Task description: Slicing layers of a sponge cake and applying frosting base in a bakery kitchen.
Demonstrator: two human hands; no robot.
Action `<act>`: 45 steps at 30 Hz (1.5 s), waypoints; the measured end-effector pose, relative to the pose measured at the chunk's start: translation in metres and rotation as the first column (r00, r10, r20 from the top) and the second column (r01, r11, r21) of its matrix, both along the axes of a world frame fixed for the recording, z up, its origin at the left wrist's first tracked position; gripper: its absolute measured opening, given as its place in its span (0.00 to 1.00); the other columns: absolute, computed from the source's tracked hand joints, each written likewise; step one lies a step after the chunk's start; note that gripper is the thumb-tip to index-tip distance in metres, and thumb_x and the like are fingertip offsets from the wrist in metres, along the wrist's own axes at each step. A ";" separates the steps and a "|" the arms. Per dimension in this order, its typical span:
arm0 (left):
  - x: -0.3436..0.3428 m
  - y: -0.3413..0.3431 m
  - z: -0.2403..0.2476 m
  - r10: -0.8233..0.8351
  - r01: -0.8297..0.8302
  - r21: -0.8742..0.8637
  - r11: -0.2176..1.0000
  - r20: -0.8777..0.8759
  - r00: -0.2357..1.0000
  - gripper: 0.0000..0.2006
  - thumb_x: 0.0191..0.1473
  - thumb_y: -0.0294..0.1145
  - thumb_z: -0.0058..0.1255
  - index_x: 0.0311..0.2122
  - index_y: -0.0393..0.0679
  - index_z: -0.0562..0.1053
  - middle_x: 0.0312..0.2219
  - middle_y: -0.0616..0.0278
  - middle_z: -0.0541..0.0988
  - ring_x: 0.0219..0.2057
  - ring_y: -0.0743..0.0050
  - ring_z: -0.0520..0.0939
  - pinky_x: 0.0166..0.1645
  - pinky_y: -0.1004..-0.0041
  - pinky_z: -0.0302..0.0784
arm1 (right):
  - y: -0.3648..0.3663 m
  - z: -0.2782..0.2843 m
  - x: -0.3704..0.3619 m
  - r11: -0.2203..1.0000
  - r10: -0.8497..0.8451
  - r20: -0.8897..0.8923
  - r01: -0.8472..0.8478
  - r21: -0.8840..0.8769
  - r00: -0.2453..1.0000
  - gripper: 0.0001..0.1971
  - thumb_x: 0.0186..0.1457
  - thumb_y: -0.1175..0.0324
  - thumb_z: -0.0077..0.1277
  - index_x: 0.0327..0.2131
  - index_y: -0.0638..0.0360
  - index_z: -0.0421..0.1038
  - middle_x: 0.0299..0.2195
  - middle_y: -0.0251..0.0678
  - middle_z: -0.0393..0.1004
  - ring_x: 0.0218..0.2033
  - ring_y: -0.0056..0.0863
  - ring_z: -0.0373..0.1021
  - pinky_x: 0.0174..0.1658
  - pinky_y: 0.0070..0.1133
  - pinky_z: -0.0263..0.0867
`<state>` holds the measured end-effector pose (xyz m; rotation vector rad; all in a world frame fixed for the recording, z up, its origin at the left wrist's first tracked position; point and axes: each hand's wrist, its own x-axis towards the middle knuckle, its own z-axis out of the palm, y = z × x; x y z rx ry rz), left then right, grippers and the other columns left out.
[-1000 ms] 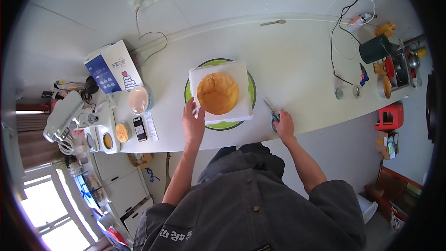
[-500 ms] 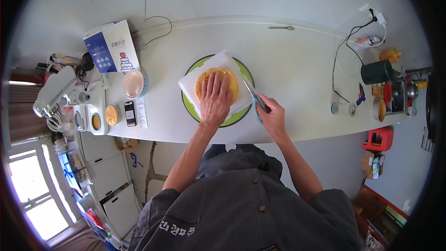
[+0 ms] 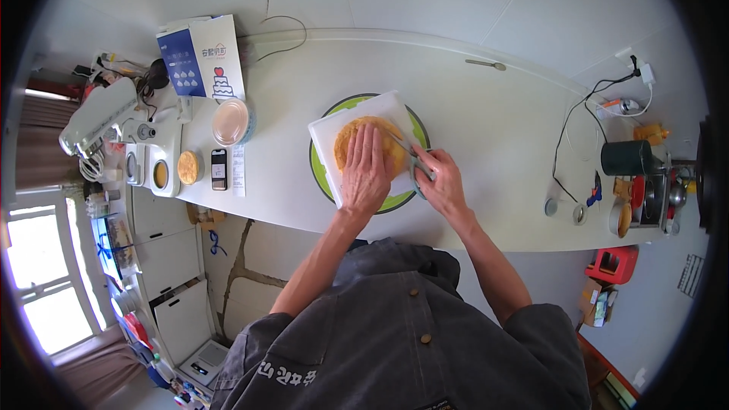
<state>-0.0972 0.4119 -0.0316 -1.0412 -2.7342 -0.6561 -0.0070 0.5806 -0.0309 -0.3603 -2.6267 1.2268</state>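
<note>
A round golden-brown sponge cake [image 3: 400, 158] lies on a tilted-square white board [image 3: 323, 135], which rests on a green round mat or turntable [image 3: 321, 176] with a dark rim. My left hand [image 3: 367, 176] lies flat on top of the cake, fingers stretched out and side by side. In my right hand [image 3: 446, 186] is a pair of scissors [image 3: 414, 159] with pale teal handles. Their blades point up and left, over the cake's right edge; whether they touch or cut it I cannot tell.
Left on the white table [image 3: 471, 144] are a stand mixer [image 3: 162, 153], a small round cake [image 3: 189, 168], a phone [image 3: 219, 169], a lidded tub [image 3: 231, 123] and a printed box [image 3: 199, 59]. A spoon-like tool [image 3: 485, 64] lies at the back; cables [image 3: 569, 118] and a dark green cylinder [image 3: 626, 158] are right.
My right hand has brought the scissors in from beside the cake to over its right edge. My left hand stays on the cake. The whole view has shifted and turned a little.
</note>
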 end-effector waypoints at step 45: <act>-0.026 -0.025 0.007 -0.293 0.288 0.103 0.952 0.040 0.955 0.27 0.55 0.30 0.55 0.58 0.28 0.67 0.58 0.43 0.71 0.64 0.46 0.68 0.69 0.52 0.62 | 0.039 0.007 -0.030 0.980 0.193 0.141 -0.184 -0.072 0.971 0.20 0.52 0.72 0.55 0.51 0.52 0.78 0.35 0.37 0.77 0.37 0.38 0.73 0.43 0.30 0.72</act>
